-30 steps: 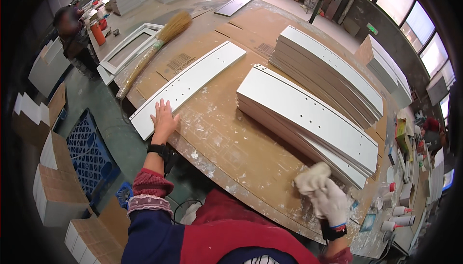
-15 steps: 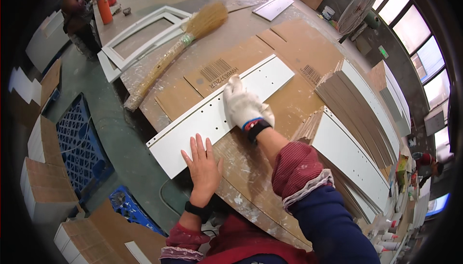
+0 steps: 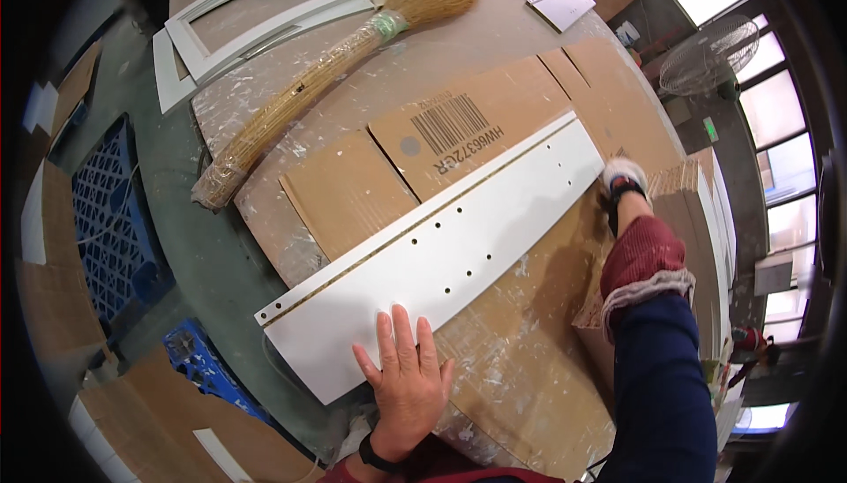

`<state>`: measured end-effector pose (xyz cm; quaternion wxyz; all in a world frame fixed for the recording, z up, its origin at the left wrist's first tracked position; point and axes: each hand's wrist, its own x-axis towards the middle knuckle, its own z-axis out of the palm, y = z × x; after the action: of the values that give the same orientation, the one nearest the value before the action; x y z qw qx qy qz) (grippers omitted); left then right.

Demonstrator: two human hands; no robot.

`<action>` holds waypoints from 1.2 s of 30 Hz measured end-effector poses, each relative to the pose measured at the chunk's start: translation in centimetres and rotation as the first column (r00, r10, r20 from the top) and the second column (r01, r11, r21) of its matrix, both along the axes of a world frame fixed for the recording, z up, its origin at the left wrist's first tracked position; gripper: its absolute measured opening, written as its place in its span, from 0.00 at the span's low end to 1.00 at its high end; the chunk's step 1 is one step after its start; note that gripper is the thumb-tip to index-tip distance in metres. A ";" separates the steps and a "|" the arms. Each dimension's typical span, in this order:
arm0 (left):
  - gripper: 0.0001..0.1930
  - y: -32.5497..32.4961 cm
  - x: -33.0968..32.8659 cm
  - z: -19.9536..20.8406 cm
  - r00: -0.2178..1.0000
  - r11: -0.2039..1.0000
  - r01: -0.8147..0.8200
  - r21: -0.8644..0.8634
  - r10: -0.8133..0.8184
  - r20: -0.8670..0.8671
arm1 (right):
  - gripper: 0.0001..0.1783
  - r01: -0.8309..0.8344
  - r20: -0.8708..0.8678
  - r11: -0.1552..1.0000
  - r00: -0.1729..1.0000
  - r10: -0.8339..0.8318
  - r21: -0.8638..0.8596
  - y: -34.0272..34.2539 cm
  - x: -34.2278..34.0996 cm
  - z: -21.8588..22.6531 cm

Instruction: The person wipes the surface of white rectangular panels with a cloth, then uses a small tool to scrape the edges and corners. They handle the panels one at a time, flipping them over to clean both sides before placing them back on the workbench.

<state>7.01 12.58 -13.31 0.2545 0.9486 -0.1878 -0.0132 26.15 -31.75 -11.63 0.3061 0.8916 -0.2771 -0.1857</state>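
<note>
White panel (image 3: 520, 192) on cardboard (image 3: 520, 95); green floor (image 3: 207, 258), fan (image 3: 710, 55).

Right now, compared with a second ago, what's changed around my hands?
Your gloved right hand moved from the lower right onto the panel, then out to its far right end; whether it grips anything is unclear. Your bare left hand stayed on the panel's near left end. The panel, broom and cardboard look unmoved.

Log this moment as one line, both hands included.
left hand: bare, on white panel | right hand: gloved, by panel's far end | broom: lying beyond panel
</note>
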 end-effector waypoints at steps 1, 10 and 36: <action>0.43 0.0 0.2 0.0 1.000 1.000 -0.027 -0.003 0.027 -0.002 | 0.20 -0.031 -0.055 0.998 0.998 0.028 -0.063 -0.6 -1.1 -0.5; 0.42 -0.3 -0.4 0.3 1.000 1.000 0.004 -0.016 -0.004 -0.007 | 0.19 -0.029 0.493 0.971 0.865 -0.094 0.236 4.1 1.0 1.1; 0.19 -20.3 -2.4 9.6 0.932 0.836 0.338 -0.433 -0.361 0.032 | 0.20 -0.047 0.974 0.976 0.084 -0.208 0.213 -2.3 -62.0 18.0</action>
<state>4.64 -7.73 -3.69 0.4559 0.8176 -0.3493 -0.0417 -35.82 -34.08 6.33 -0.0580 0.7899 -0.4404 0.4228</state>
